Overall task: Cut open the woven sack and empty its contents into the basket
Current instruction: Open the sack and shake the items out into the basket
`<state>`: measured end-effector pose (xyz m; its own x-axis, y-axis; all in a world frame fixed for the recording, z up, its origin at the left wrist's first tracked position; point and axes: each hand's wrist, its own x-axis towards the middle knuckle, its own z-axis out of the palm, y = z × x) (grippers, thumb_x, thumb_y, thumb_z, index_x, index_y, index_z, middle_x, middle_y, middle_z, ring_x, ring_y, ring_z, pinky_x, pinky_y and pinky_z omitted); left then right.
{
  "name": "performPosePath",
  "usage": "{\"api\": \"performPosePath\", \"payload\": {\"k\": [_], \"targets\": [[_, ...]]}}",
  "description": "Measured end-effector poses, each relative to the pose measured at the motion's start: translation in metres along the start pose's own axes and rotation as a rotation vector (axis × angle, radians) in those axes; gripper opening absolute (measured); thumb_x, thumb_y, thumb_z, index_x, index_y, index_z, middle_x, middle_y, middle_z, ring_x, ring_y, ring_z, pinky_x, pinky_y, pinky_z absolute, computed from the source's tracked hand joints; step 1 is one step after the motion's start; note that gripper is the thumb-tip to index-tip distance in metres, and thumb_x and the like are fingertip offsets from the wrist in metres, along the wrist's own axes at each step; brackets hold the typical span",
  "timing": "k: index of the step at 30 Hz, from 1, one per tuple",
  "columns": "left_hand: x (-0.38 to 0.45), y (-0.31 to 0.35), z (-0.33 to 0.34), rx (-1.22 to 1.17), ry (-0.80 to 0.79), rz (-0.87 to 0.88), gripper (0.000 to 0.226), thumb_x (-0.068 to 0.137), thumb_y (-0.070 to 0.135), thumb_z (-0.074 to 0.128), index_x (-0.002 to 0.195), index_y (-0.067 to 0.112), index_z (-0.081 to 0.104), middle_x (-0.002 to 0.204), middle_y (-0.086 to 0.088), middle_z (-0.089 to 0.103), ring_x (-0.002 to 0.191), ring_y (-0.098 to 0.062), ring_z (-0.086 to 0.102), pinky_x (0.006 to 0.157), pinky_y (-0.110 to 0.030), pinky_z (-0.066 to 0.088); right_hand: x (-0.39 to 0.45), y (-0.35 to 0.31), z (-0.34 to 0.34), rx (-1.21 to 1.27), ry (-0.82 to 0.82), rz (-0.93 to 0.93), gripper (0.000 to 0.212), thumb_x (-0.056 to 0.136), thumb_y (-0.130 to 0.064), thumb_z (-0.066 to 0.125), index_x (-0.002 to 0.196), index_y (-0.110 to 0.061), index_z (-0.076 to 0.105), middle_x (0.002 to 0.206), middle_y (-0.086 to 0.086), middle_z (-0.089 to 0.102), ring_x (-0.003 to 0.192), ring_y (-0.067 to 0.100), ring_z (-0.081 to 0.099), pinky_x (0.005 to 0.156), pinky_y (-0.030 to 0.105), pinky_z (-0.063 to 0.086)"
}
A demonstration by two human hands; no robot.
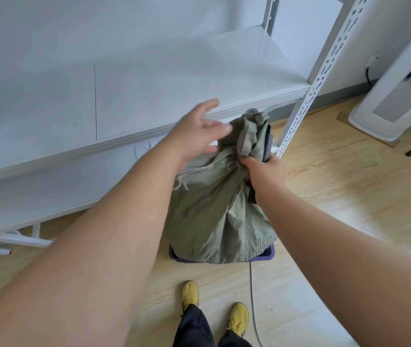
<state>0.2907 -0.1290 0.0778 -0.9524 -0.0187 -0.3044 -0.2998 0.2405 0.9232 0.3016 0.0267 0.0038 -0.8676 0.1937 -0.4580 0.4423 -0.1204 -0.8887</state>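
Observation:
A grey-green woven sack (214,216) stands upright in a dark blue basket (267,254), of which only the rim shows under the sack's bulge. The sack's neck is bunched and tied with string. My right hand (264,169) grips the sack just below the bunched top and also holds a dark flat tool against it. My left hand (199,131) hovers beside the top of the sack with its fingers spread, blurred, its fingertips near the bunched cloth.
A white metal shelf (124,108) runs just behind the sack, its slotted upright (307,96) right beside the sack's top. A white standing appliance (395,96) is at the far right. A white cable (253,296) lies on the wooden floor near my yellow shoes (238,319).

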Motion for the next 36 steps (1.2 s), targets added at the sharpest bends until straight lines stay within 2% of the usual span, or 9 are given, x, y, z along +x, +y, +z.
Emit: {"api": "performPosePath", "payload": {"k": [2, 5, 7, 10, 13, 17, 21, 31, 36], "targets": [[0.001, -0.030, -0.030, 0.403, 0.249, -0.030, 0.061, 0.090, 0.011, 0.058, 0.145, 0.032, 0.040, 0.129, 0.000, 0.059, 0.107, -0.022, 0.062, 0.083, -0.031, 0.051, 0.007, -0.008, -0.005, 0.005, 0.005, 0.049, 0.021, 0.074, -0.017, 0.081, 0.085, -0.022, 0.064, 0.091, 0.009, 0.072, 0.083, 0.030, 0.071, 0.078, 0.047, 0.060], [-0.011, -0.074, -0.040, 0.798, 0.095, -0.420, 0.099, 0.080, 0.025, 0.077, 0.156, 0.027, 0.013, 0.153, -0.013, 0.033, 0.133, -0.033, 0.044, 0.104, -0.038, 0.041, 0.011, -0.018, -0.003, 0.031, -0.032, 0.100, 0.025, 0.075, -0.012, 0.082, 0.087, -0.019, 0.061, 0.094, 0.011, 0.072, 0.081, 0.030, 0.071, 0.072, 0.042, 0.061], [-0.018, -0.082, -0.020, 0.626, -0.071, -0.454, 0.113, 0.078, 0.025, 0.081, 0.157, 0.023, 0.000, 0.158, -0.012, 0.020, 0.142, -0.032, 0.032, 0.109, -0.032, 0.040, 0.009, -0.022, 0.003, -0.002, -0.087, 0.128, 0.030, 0.072, -0.012, 0.085, 0.092, -0.017, 0.064, 0.092, 0.011, 0.073, 0.081, 0.031, 0.072, 0.071, 0.043, 0.061], [-0.015, -0.086, 0.016, 0.298, -0.085, -0.218, 0.072, 0.091, 0.010, 0.068, 0.152, 0.012, 0.030, 0.145, 0.007, 0.040, 0.138, -0.016, 0.038, 0.077, -0.005, 0.049, 0.003, -0.026, 0.016, -0.098, -0.247, 0.158, 0.041, 0.069, -0.012, 0.086, 0.106, -0.010, 0.067, 0.092, 0.013, 0.075, 0.082, 0.030, 0.074, 0.069, 0.041, 0.062], [-0.007, -0.089, 0.035, 0.148, -0.029, -0.063, 0.063, 0.085, 0.024, 0.074, 0.142, 0.020, 0.047, 0.136, 0.015, 0.051, 0.127, 0.001, 0.045, 0.101, -0.008, 0.036, -0.001, -0.035, 0.028, -0.114, -0.379, 0.114, 0.043, 0.070, -0.012, 0.085, 0.108, -0.006, 0.067, 0.096, 0.014, 0.075, 0.086, 0.029, 0.074, 0.073, 0.041, 0.061], [0.006, -0.088, 0.034, -0.044, 0.191, -0.290, 0.043, 0.098, 0.029, 0.054, 0.137, 0.010, 0.053, 0.137, -0.005, 0.056, 0.125, -0.022, 0.052, 0.095, -0.027, 0.041, 0.001, -0.050, 0.030, -0.158, -0.435, -0.027, 0.034, 0.077, -0.023, 0.081, 0.103, -0.010, 0.064, 0.088, 0.001, 0.065, 0.066, 0.011, 0.060, 0.056, 0.023, 0.048], [0.008, -0.081, 0.015, -0.355, 0.273, -0.441, 0.054, 0.080, 0.040, 0.072, 0.129, 0.022, 0.060, 0.125, 0.001, 0.065, 0.110, -0.021, 0.062, 0.096, -0.037, 0.050, 0.007, -0.032, 0.012, -0.417, -0.323, -0.107, 0.065, 0.069, -0.042, 0.085, 0.124, -0.023, 0.057, 0.114, -0.008, 0.062, 0.085, 0.011, 0.060, 0.071, 0.026, 0.049], [0.028, -0.038, 0.007, -0.112, 0.176, -0.346, 0.042, 0.084, 0.035, 0.067, 0.122, 0.018, 0.064, 0.116, 0.001, 0.066, 0.104, -0.020, 0.061, 0.095, -0.038, 0.050, -0.009, 0.003, 0.034, -0.250, -0.214, -0.107, 0.058, 0.065, -0.033, 0.090, 0.113, -0.023, 0.059, 0.097, -0.002, 0.068, 0.086, 0.014, 0.067, 0.074, 0.031, 0.055], [0.027, -0.037, 0.009, -0.193, 0.094, -0.367, 0.049, 0.084, 0.041, 0.071, 0.125, 0.016, 0.062, 0.118, 0.000, 0.065, 0.102, -0.017, 0.059, 0.073, -0.025, 0.040, -0.014, 0.006, 0.051, -0.183, -0.098, -0.071, 0.055, 0.067, -0.029, 0.089, 0.111, -0.016, 0.060, 0.096, 0.000, 0.070, 0.086, 0.015, 0.069, 0.071, 0.029, 0.056]]}}
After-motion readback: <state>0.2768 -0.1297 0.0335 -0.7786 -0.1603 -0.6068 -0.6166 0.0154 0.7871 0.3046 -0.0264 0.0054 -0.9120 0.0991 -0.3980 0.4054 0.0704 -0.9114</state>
